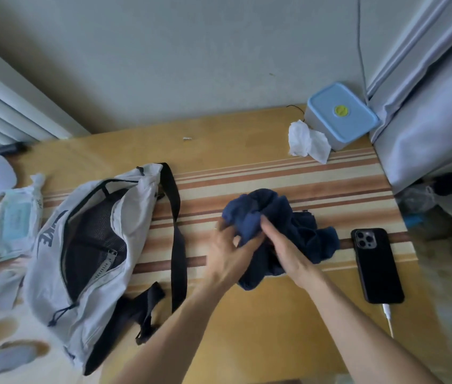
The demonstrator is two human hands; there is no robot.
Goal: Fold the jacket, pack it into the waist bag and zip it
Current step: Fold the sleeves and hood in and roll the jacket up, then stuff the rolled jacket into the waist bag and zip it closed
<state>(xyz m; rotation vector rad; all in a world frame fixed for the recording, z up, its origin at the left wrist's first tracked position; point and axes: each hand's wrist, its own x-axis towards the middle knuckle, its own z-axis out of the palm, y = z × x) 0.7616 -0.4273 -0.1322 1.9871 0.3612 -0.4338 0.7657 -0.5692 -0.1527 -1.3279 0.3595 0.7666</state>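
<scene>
A dark blue jacket lies bunched into a lump on the striped part of the wooden table. My left hand grips its left side with curled fingers. My right hand presses flat on the middle of the bundle, fingers together. To the left lies the white waist bag with its main zip open, showing a black mesh lining. Its black strap trails between the bag and the jacket.
A black phone on a white charging cable lies right of the jacket. A blue-lidded box and crumpled white tissue sit at the back right. Wipes packs and plastic bags crowd the left edge. A grey curtain hangs on the right.
</scene>
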